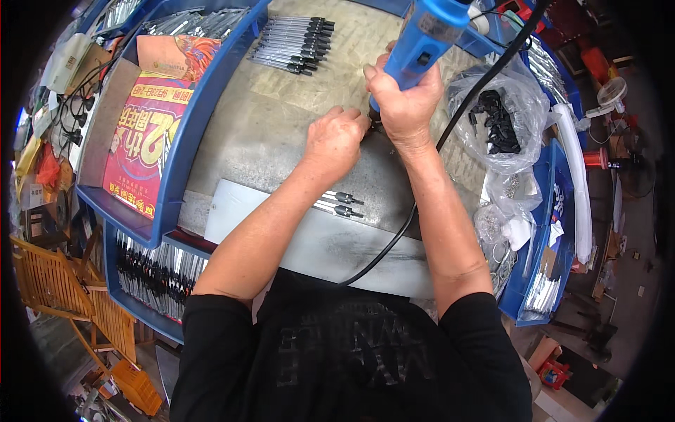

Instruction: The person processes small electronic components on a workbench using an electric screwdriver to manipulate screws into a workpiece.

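Observation:
My right hand is wrapped round a blue corded power tool, held tilted with its dark narrow end pointing down at the worktable. Close to that end, my left hand is closed in a pinch; whatever its fingers hold is hidden. Just below my left hand lie a few thin silvery rods with black ends, on the edge of a pale metal plate. A neat row of similar black-tipped rods lies at the far side of the table.
A clear plastic bag with black parts stands at the right, above smaller bags. Blue bins line both sides; the left one holds a red printed sheet. A black cable crosses my right forearm. Wooden chairs stand lower left.

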A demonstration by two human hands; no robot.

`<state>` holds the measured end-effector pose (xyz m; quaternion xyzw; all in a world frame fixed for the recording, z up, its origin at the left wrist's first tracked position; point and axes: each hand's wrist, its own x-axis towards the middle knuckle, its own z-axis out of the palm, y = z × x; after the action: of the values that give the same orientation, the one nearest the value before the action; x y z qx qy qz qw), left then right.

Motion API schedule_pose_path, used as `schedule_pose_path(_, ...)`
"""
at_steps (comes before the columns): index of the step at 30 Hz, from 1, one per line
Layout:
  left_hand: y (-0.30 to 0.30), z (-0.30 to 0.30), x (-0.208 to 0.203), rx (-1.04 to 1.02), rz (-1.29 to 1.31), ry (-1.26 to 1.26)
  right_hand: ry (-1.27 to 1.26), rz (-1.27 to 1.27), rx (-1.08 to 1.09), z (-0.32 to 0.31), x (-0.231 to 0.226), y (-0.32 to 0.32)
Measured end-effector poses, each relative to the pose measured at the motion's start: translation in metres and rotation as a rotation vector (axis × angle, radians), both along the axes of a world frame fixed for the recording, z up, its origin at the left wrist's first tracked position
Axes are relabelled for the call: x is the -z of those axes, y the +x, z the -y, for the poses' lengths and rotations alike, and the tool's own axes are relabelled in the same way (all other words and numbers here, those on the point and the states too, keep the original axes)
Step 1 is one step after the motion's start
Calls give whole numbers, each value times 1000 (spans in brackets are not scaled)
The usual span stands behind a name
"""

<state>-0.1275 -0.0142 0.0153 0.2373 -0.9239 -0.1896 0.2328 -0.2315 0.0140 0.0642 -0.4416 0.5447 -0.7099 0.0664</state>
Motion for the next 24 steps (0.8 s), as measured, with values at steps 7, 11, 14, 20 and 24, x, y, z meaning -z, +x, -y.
schedule_pose_path(7, 2, 4, 0, 37, 15, 36, -224, 149, -14, -42, -31, 20)
schedule_pose_path(11, 14, 10, -8, 136, 25, 91, -261, 218, -3, -77, -38, 21)
schedule_pose_path(14, 27, 5, -23, 313, 114, 71, -320, 295, 54, -99, -36, 19)
schedule_pose_path(20, 56, -7, -23, 445, 205, 9, -356, 349, 113, -122, -21, 12)
schedule_pose_path(24, 64, -9, -26, 444, 197, 23, -376, 388, 127, -129, -16, 7)
